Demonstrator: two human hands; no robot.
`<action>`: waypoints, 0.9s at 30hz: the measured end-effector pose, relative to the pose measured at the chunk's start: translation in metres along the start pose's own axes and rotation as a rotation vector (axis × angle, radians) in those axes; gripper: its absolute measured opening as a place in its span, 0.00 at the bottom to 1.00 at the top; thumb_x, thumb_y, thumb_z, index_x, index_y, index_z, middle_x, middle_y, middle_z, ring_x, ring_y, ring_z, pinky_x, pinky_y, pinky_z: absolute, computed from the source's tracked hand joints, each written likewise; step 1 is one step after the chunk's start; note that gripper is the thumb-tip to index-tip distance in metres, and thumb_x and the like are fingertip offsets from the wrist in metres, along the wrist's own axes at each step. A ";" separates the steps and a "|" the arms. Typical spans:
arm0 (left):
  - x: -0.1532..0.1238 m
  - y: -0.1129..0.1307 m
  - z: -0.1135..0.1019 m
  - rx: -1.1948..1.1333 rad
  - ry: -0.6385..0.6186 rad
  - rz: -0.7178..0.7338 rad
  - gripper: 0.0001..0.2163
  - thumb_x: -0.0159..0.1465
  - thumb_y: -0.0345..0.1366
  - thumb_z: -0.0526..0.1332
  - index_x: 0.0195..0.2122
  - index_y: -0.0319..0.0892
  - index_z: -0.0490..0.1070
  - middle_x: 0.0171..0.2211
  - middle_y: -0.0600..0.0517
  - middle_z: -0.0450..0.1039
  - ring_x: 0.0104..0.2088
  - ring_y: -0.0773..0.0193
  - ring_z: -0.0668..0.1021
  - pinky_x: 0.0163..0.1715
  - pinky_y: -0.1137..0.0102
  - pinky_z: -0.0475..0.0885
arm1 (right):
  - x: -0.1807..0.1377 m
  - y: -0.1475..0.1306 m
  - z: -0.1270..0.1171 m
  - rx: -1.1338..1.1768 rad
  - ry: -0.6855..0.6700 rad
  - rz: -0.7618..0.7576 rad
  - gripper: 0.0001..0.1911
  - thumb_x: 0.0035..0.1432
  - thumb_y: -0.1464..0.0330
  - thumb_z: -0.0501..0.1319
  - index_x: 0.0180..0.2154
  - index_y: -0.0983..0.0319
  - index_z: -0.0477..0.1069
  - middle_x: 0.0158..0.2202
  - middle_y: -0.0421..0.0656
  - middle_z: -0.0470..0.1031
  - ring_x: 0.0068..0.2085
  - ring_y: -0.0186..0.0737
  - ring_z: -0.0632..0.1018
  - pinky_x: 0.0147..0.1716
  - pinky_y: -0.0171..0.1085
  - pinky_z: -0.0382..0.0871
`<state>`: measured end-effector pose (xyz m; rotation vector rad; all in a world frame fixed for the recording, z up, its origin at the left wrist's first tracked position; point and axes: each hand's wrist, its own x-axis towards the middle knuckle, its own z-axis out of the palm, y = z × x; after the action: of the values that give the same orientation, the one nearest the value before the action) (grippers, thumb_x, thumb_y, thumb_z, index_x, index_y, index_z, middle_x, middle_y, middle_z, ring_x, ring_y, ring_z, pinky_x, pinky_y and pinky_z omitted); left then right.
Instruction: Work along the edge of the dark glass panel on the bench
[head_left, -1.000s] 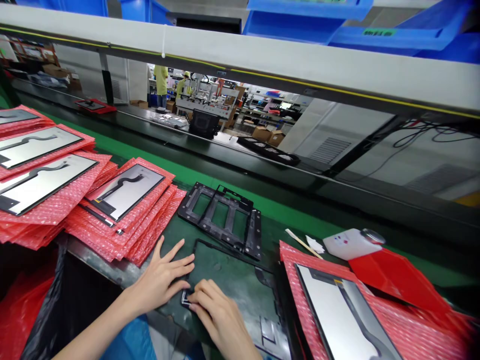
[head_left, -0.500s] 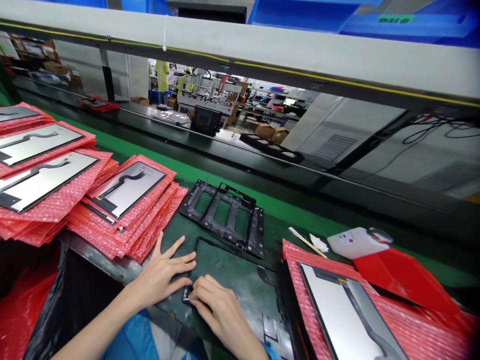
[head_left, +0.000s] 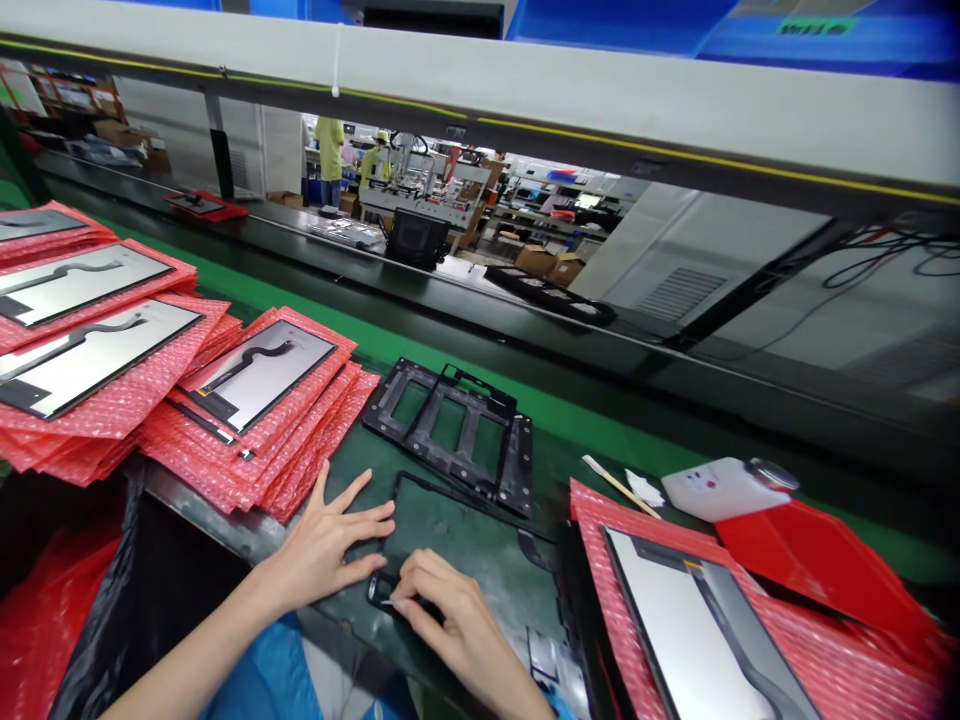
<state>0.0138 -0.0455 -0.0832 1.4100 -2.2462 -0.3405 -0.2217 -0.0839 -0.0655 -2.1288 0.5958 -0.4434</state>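
A thin black frame (head_left: 450,493) lies flat on the dark green work surface (head_left: 472,550). My left hand (head_left: 330,545) rests at its left side with fingers spread, the fingertips touching the edge. Just right of it, my right hand (head_left: 442,610) pinches with thumb and forefinger at the frame's near left corner (head_left: 381,588). A small pale bit shows by the fingertips, too small to name. Beyond both hands lies a black plate (head_left: 469,440) with several rectangular openings.
Red bubble-wrap sleeves (head_left: 300,440) with display panels (head_left: 262,370) are stacked at left. Another panel (head_left: 675,620) lies on red wrap at right, near a white bottle (head_left: 705,488) and a swab stick (head_left: 619,485). A black bag (head_left: 187,560) hangs below the front edge.
My right hand has shifted slightly right and down along the corner, exposing more of it. My left hand stays in place. The whole view has tilted a little.
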 end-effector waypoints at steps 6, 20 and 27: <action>0.000 0.000 0.001 -0.012 0.002 -0.009 0.18 0.70 0.45 0.55 0.60 0.53 0.64 0.61 0.56 0.66 0.70 0.54 0.50 0.63 0.38 0.24 | 0.000 -0.006 0.002 -0.130 0.003 0.018 0.04 0.71 0.71 0.55 0.41 0.58 0.67 0.41 0.40 0.67 0.45 0.39 0.68 0.43 0.36 0.59; 0.001 -0.002 0.002 -0.017 0.005 0.007 0.18 0.69 0.42 0.57 0.60 0.52 0.66 0.61 0.53 0.67 0.70 0.52 0.51 0.63 0.38 0.26 | 0.008 -0.010 0.004 -0.447 -0.142 -0.014 0.06 0.71 0.71 0.54 0.39 0.59 0.67 0.40 0.40 0.67 0.44 0.41 0.66 0.37 0.36 0.59; 0.000 -0.003 0.004 -0.028 0.022 0.012 0.18 0.69 0.42 0.58 0.60 0.52 0.66 0.60 0.51 0.68 0.69 0.52 0.52 0.63 0.36 0.28 | 0.011 -0.007 0.003 -0.394 -0.126 -0.073 0.08 0.71 0.72 0.52 0.36 0.61 0.65 0.37 0.41 0.68 0.41 0.40 0.67 0.37 0.36 0.59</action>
<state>0.0144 -0.0475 -0.0876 1.3791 -2.2224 -0.3494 -0.2088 -0.0842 -0.0603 -2.5380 0.5700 -0.2418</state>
